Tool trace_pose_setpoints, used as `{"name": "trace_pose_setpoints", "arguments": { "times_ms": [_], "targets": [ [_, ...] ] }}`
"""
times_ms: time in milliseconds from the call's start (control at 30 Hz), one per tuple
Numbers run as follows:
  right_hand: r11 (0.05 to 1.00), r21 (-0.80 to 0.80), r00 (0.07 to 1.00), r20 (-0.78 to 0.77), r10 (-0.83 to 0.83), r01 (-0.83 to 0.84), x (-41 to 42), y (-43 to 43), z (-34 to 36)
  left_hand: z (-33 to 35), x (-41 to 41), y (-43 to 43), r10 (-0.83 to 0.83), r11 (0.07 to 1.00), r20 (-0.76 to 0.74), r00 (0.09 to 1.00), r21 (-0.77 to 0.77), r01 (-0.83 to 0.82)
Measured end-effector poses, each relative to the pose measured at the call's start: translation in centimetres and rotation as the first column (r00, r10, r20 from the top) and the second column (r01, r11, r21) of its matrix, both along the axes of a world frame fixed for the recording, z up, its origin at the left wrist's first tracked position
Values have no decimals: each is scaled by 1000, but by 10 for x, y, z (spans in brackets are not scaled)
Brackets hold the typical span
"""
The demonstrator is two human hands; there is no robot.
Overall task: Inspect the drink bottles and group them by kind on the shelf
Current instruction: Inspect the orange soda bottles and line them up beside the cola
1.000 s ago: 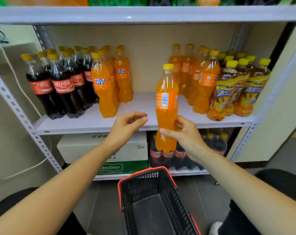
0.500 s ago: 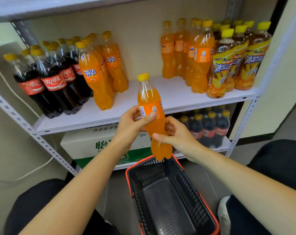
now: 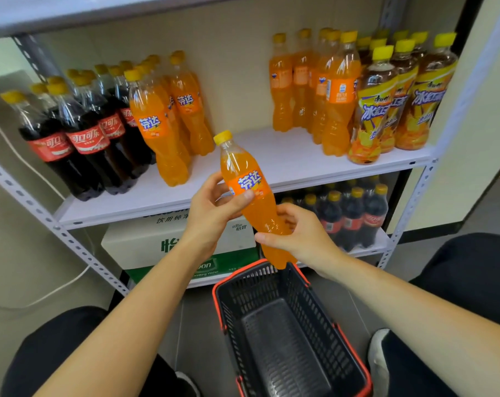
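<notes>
An orange soda bottle (image 3: 250, 190) with a yellow cap is held tilted in front of the white shelf (image 3: 286, 161), its label facing me. My left hand (image 3: 214, 204) grips its middle with the thumb on the label. My right hand (image 3: 300, 236) holds its lower part from the right. On the shelf stand cola bottles (image 3: 79, 138) at the left, orange soda bottles (image 3: 162, 130) beside them, more orange soda bottles (image 3: 317, 87) right of the gap, and iced tea bottles (image 3: 397, 104) at the far right.
A black basket with a red rim (image 3: 288, 333) sits on the floor below my hands, nothing in it. The lower shelf holds white and green water cartons (image 3: 145, 245) and dark cola bottles (image 3: 349, 216). My knees flank the basket.
The bottle came down from in front of the shelf toward me. My left hand took hold of its middle, and the bottle turned so its front label now faces me.
</notes>
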State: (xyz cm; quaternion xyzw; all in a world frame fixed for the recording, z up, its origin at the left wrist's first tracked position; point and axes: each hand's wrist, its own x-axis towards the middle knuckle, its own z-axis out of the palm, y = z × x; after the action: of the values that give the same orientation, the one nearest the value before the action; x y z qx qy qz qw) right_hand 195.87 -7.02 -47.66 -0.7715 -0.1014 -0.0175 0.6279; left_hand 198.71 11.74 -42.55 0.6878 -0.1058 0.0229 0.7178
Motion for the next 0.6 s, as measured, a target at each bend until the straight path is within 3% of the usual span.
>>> {"name": "trace_pose_setpoints", "arguments": {
  "times_ms": [100, 267, 367, 467, 600],
  "targets": [
    [997, -71, 999, -26, 36, -37, 0, 1, 3, -1, -1, 0, 36, 999, -13, 999, -29, -37],
    [974, 107, 965, -156, 213, -198, 2, -2, 14, -4, -3, 6, -88, 992, -33, 996, -90, 85],
    [988, 93, 986, -101, 131, -122, 2, -3, 11, -2, -2, 4, -120, 989, -26, 992, -92, 117],
    [998, 43, 999, -26, 43, -42, 2, -3, 7, 0, -3, 1, -64, 998, -6, 998, 28, 64],
    [999, -30, 999, 10, 39, -38, 0, -1, 9, -2, -3, 1, -20, 999, 14, 1000, 34, 20]
  ]
}}
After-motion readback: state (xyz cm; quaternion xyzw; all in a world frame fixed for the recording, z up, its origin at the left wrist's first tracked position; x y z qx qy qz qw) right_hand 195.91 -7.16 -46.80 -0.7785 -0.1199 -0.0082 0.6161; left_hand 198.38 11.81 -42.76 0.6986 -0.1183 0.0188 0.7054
